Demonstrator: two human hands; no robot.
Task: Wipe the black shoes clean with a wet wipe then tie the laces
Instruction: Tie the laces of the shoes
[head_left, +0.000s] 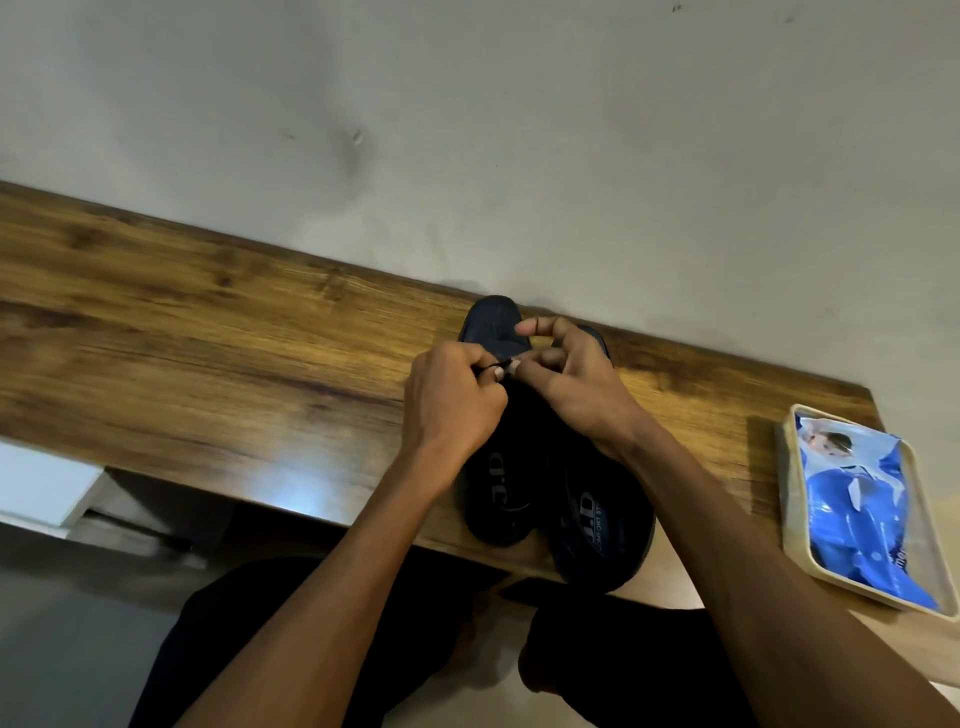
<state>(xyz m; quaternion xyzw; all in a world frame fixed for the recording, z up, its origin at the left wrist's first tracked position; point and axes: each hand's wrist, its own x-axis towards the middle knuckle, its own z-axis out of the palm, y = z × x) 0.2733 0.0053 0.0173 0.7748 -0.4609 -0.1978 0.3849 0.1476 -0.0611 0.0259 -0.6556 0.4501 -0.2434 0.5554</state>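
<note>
On the brown wood-grain table (208, 322), the left hand (452, 410) and right hand (576, 384) pinch a thin black lace (500, 362) over the pair of black shoes (550, 467). The blue wipes packet (857, 514) lies at 3 o'clock. Uneven tension may slip the knot.

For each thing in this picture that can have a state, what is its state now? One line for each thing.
left hand: fingers curled, pinching the black lace.
right hand: fingers curled, pinching the same lace.
left shoe: flat on the wooden shelf, lace not yet tied.
right shoe: flat beside it, heel over the shelf's edge.
wet wipes pack: lying in the cream tray.
</note>
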